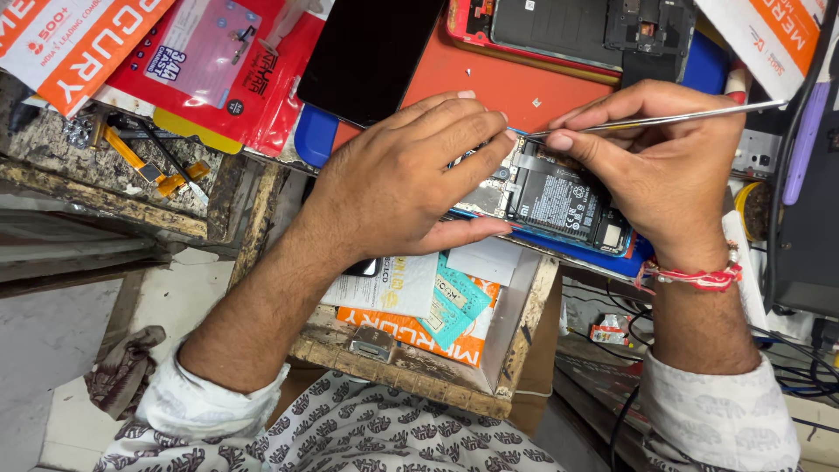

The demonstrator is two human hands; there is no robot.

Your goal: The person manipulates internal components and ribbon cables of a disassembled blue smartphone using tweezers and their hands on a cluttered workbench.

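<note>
Opened phone (pixel 559 205), one metal pick (pixel 664 120), two hands (pixel 398 188)

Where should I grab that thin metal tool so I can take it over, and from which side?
Take the metal tool by its free rear shaft, coming from the upper right. Its tip sits at the opened phone, the right hand pinches the front part, and the left hand crowds that end. Only the rear stretch looks bare.
</note>
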